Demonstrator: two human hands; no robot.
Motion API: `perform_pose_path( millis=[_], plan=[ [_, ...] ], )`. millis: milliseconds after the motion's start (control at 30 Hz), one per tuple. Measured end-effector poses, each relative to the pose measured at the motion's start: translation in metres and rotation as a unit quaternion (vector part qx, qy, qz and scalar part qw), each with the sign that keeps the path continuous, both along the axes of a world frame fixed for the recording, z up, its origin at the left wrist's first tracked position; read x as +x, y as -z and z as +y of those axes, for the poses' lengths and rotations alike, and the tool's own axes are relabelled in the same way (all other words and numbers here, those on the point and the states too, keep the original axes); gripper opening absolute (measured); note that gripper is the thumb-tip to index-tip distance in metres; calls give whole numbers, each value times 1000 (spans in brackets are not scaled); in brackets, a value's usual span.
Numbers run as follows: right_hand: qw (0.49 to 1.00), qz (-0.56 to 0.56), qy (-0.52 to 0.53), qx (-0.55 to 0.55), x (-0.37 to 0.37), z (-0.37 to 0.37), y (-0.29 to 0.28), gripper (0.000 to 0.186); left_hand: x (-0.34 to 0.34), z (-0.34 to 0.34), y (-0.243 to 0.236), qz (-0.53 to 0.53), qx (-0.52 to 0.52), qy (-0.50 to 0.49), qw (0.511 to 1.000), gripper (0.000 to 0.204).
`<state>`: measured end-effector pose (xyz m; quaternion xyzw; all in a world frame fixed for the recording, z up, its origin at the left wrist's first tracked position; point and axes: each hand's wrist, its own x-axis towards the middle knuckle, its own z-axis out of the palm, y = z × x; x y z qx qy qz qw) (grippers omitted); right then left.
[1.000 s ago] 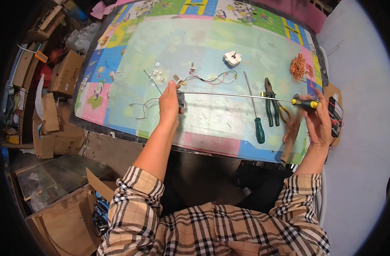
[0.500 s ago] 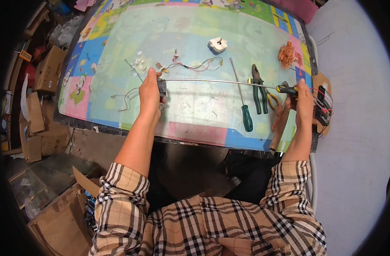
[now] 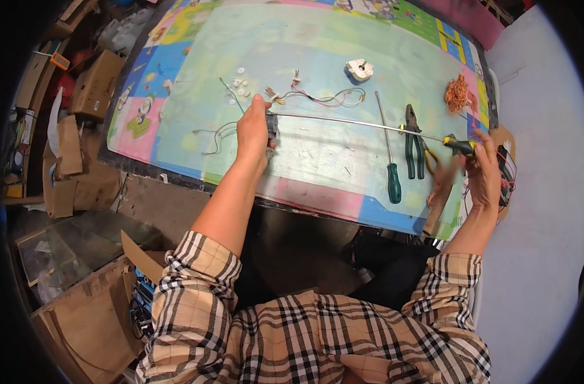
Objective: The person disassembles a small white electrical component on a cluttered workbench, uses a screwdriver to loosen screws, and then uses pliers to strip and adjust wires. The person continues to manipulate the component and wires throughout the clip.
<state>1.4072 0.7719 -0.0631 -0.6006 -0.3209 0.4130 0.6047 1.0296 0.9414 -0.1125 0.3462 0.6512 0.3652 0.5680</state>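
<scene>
Left hand (image 3: 253, 133) curled, left forearm (image 3: 228, 205) slanting inward; right hand (image 3: 486, 173) half-curled, right forearm (image 3: 471, 233) tilted outward.

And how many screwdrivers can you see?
2. The yellow-and-black screwdriver has its handle at the right hand; the green screwdriver lies on the table, just left of the green pliers. Others may be hidden among the boxes at left.

Copper-wire tangle (image 3: 456, 95) near right edge of table (image 3: 292, 38); green-handled screwdriver (image 3: 394, 184) toward front edge; cardboard box (image 3: 99, 84) beyond left edge.
</scene>
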Motion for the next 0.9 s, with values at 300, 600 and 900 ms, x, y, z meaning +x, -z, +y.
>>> perform_pose_path(
  millis=[300,600,900],
  plan=[
    [980,-45,44,-187,5,6,12,31,2,-1,0,5,4,5,1000,54],
    [995,65,-8,76,1,-4,7,22,-2,1,7,-19,-14,17,1000,51],
    [987,86,101,94,14,-6,4,17,6,-3,9,-15,-41,35,998,51]
  ],
)
